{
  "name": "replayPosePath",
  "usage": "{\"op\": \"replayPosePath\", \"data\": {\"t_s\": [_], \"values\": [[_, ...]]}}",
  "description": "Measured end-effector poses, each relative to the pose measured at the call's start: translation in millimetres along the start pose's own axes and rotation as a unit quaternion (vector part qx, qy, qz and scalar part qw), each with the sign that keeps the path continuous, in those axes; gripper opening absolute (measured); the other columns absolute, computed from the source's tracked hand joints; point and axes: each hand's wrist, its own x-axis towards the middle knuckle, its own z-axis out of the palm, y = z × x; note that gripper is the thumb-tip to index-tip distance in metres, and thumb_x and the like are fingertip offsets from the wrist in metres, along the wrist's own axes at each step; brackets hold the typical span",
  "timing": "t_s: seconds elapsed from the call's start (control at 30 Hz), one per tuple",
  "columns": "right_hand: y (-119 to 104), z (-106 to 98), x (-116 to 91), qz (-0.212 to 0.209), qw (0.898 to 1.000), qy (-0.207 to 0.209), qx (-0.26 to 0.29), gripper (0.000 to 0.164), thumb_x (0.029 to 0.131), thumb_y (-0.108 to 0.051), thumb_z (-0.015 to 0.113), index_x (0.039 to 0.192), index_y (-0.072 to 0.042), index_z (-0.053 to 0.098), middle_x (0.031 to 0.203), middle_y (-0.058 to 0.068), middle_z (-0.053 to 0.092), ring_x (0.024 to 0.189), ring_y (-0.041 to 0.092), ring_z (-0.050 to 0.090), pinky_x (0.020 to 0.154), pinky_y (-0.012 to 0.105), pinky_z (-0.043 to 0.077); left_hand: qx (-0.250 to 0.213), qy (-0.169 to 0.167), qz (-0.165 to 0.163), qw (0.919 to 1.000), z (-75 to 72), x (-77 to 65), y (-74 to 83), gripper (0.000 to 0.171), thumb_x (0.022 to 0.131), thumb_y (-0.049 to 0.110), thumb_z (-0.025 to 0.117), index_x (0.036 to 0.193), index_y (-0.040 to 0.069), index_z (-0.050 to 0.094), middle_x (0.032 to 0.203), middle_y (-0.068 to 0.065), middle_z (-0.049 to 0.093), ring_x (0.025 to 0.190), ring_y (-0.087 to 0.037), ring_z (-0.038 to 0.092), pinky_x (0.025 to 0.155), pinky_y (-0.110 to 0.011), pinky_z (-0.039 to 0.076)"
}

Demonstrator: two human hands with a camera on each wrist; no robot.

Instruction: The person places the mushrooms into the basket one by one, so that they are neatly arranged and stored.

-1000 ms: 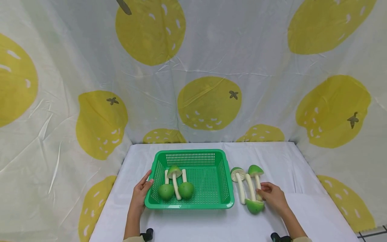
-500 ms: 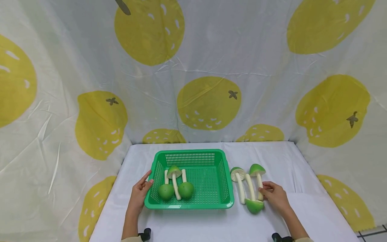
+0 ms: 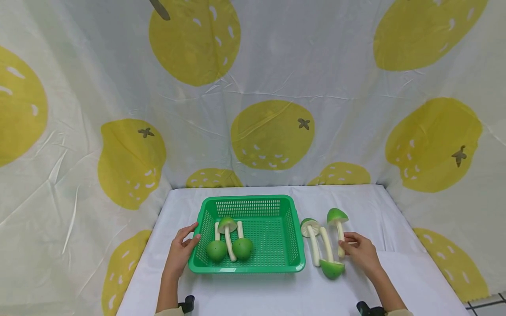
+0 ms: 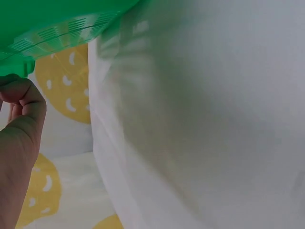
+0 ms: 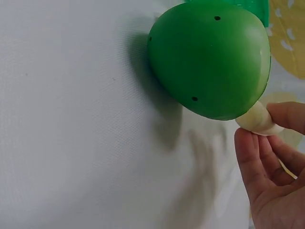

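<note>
My right hand [image 3: 361, 253] pinches the white stem of a toy mushroom [image 3: 337, 216], its green cap pointing to the far side. In the right wrist view, thumb and fingertips close on the stem's pale end [image 5: 259, 119]; a nearer green cap [image 5: 209, 62] covers much of the view. Two other mushrooms lie side by side left of this hand: one cap-far [image 3: 314, 245], one cap-near [image 3: 332, 269]. At the left side of a green plastic basket [image 3: 253, 269], my left hand [image 3: 178, 253] holds the rim. Inside the basket are three mushrooms, the middle one [image 3: 228, 241] turned opposite to its neighbours.
The basket's right half shows its bare perforated floor [image 3: 269, 241]. A white cloth [image 3: 253, 294] covers the table. Lemon-printed curtains [image 3: 272, 134] hang behind and on both sides.
The right hand has drawn the pinched mushroom slightly away from the person and to the right, apart from the cap-near one. The left hand and the basket stay nearly still.
</note>
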Motion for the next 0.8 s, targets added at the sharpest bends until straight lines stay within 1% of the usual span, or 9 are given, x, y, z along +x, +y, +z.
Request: {"op": "replayPosePath", "data": {"t_s": [0.07,0.2,0.3,0.43,0.5,0.6,0.8], "values": [[-2.5,0.6,-0.8,0.004,1.000,0.000,0.000,0.047,0.096,-0.019,0.073,0.134,0.006,0.060,0.120,0.023,0.066,0.082,-0.004,0.064,0.071,0.026,0.060,0.013,0.008,0.001,0.9999,1.7,-0.3,2.4,0.049,0.102,0.027,0.066,0.150,0.024,0.055,0.148,-0.008,0.047,0.124,-0.033,0.063,0.086,-0.016,0.052],[-10.3,2.2,-1.9,0.006,1.000,-0.001,0.005,0.048,0.097,-0.020,0.073,0.135,0.005,0.059,0.122,0.023,0.065,0.083,-0.002,0.065,0.074,0.028,0.061,0.032,0.029,0.003,0.9991,6.3,-1.7,6.6,0.046,0.104,0.023,0.064,0.149,0.024,0.056,0.145,-0.011,0.049,0.116,-0.031,0.066,0.080,-0.019,0.054],[-18.2,3.7,-2.4,0.003,1.000,0.001,0.007,0.048,0.097,-0.021,0.073,0.136,0.004,0.059,0.123,0.023,0.064,0.085,0.001,0.065,0.075,0.030,0.061,0.051,0.045,0.007,0.9977,9.9,-1.5,7.0,0.045,0.104,0.022,0.063,0.148,0.025,0.057,0.142,-0.012,0.052,0.108,-0.034,0.070,0.075,-0.023,0.056],[-29.5,6.0,-2.3,-0.004,1.000,0.003,0.014,0.047,0.098,-0.022,0.072,0.136,0.002,0.060,0.122,0.021,0.064,0.087,0.003,0.064,0.076,0.032,0.061,0.072,0.060,0.004,0.9956,13.0,-1.0,4.5,0.043,0.105,0.024,0.062,0.148,0.026,0.057,0.136,-0.015,0.057,0.106,-0.035,0.072,0.072,-0.028,0.058],[-35.2,7.1,-2.0,-0.011,1.000,0.002,0.020,0.047,0.098,-0.023,0.072,0.136,0.002,0.060,0.122,0.021,0.064,0.087,0.002,0.064,0.077,0.032,0.062,0.074,0.064,0.000,0.9952,13.6,-1.1,3.6,0.043,0.105,0.026,0.061,0.148,0.026,0.057,0.132,-0.017,0.058,0.107,-0.035,0.073,0.071,-0.029,0.058],[-43.6,8.9,-0.7,-0.021,0.999,-0.001,0.032,0.047,0.099,-0.025,0.072,0.137,0.001,0.060,0.122,0.020,0.065,0.086,0.001,0.065,0.078,0.033,0.062,0.074,0.065,-0.002,0.9951,14.0,-0.9,3.5,0.042,0.107,0.028,0.059,0.149,0.027,0.057,0.126,-0.017,0.059,0.103,-0.034,0.074,0.069,-0.029,0.057],[-60.6,15.5,0.9,-0.044,0.997,-0.009,0.057,0.049,0.099,-0.029,0.071,0.137,0.000,0.060,0.122,0.020,0.064,0.087,0.003,0.066,0.080,0.034,0.062,0.085,0.058,-0.004,0.9947,14.4,-0.9,5.6,0.044,0.108,0.032,0.054,0.152,0.026,0.054,0.120,-0.016,0.059,0.099,-0.033,0.074,0.068,-0.029,0.056]]}}
